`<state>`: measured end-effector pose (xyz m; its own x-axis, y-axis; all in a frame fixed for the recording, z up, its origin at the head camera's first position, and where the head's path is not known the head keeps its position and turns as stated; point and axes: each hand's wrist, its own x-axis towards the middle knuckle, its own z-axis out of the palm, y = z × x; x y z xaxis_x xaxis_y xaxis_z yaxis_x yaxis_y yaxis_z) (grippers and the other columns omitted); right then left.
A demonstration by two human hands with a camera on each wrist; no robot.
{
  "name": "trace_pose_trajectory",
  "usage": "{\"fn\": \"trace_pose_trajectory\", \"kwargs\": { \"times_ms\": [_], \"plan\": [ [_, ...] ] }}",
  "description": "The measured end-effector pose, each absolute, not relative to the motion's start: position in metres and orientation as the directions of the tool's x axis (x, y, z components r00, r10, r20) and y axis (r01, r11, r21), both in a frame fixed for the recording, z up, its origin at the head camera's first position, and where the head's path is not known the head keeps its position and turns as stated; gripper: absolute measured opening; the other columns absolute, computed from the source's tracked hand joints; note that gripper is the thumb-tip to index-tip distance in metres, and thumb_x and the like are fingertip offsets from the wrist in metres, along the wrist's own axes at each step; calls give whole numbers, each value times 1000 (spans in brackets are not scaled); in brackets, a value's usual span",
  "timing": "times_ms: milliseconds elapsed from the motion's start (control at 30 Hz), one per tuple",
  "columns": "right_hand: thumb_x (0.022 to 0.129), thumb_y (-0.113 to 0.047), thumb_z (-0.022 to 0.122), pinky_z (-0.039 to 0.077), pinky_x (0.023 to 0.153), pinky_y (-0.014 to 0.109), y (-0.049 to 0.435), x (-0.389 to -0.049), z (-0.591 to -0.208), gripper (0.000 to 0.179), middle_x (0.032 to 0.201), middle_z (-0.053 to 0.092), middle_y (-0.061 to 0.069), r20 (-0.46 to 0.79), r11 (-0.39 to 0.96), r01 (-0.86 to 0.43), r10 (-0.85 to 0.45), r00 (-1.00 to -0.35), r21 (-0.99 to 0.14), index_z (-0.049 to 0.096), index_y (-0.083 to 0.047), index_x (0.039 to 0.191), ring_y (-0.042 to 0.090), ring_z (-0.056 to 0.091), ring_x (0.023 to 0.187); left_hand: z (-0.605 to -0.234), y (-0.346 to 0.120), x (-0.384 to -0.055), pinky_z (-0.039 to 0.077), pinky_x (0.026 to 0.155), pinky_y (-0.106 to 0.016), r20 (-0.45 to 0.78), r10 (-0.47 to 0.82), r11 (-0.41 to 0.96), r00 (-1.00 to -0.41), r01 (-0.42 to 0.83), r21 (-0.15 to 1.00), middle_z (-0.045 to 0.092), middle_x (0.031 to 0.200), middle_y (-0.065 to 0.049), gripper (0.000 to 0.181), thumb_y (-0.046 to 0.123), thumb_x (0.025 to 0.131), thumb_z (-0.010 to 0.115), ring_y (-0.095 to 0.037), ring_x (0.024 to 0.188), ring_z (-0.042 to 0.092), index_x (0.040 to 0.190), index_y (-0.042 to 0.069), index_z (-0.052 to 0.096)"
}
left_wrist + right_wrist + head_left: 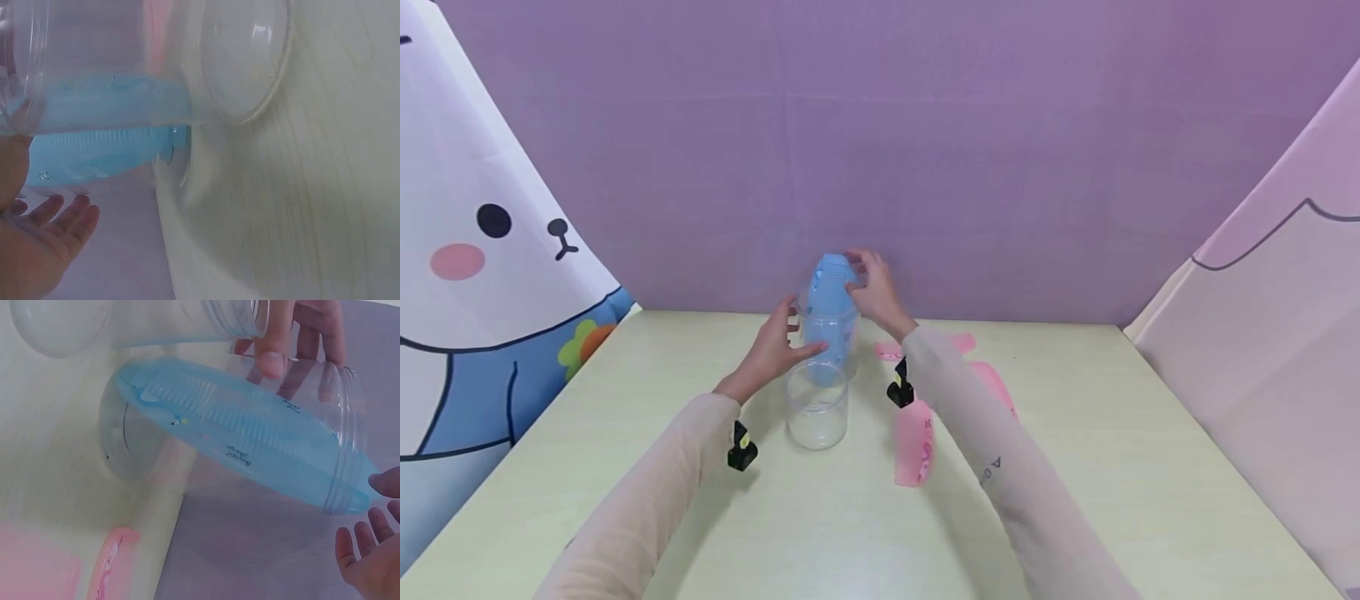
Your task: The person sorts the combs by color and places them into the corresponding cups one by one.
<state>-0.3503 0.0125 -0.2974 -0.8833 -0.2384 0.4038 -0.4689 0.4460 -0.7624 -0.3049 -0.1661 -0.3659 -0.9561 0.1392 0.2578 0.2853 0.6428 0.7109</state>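
Note:
Blue combs (219,419) with printed marks lean overlapped inside a tall clear plastic jar (128,440), their upper ends sticking out past its rim. My left hand (775,342) holds this jar from the left, thumb across its front and fingers along its far side; in the right wrist view those fingers show through the clear wall. My right hand (876,292) is at the jar's mouth, beside the combs' top ends. Its fingers (365,537) are spread, with the thumb close to the comb tips. In front of the held jar stands a second clear jar (817,417).
Several pink combs (913,442) lie on the pale table (760,533) right of the jars, partly under my right forearm. A purple cloth (880,150) hangs behind the table's far edge. Cloths with cartoon prints hang at both sides.

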Motion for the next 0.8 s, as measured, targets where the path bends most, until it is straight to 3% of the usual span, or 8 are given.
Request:
{"fn": "trace_pose_trajectory", "kwargs": {
  "times_ms": [133, 333, 800],
  "plan": [
    [82, 7, 56, 45, 96, 44, 19, -350, -296, 46, 125, 47, 18, 420, 393, -490, -255, -871, -778, 47, 1, 127, 34, 45, 115, -362, -167, -302, 48, 90, -51, 233, 148, 645, -961, 272, 714, 31, 142, -25, 98, 33, 78, 72, -41, 119, 47, 145, 3, 6],
    [83, 5, 56, 44, 97, 44, 32, -347, -295, 41, 122, 49, 19, 441, 369, -517, -274, -855, -773, 49, 2, 124, 35, 46, 114, -361, -172, -297, 47, 91, -53, 246, 174, 644, -954, 299, 704, 30, 143, -23, 96, 36, 80, 69, -42, 120, 46, 145, 5, 7],
    [87, 0, 56, 45, 94, 46, 68, -335, -312, 37, 125, 47, 21, 373, 395, -488, -335, -865, -778, 47, 2, 122, 37, 45, 115, -367, -191, -271, 46, 93, -52, 300, 203, 570, -932, 362, 738, 41, 137, -21, 78, 39, 83, 64, -40, 118, 49, 142, 8, 23]
  ]
}}
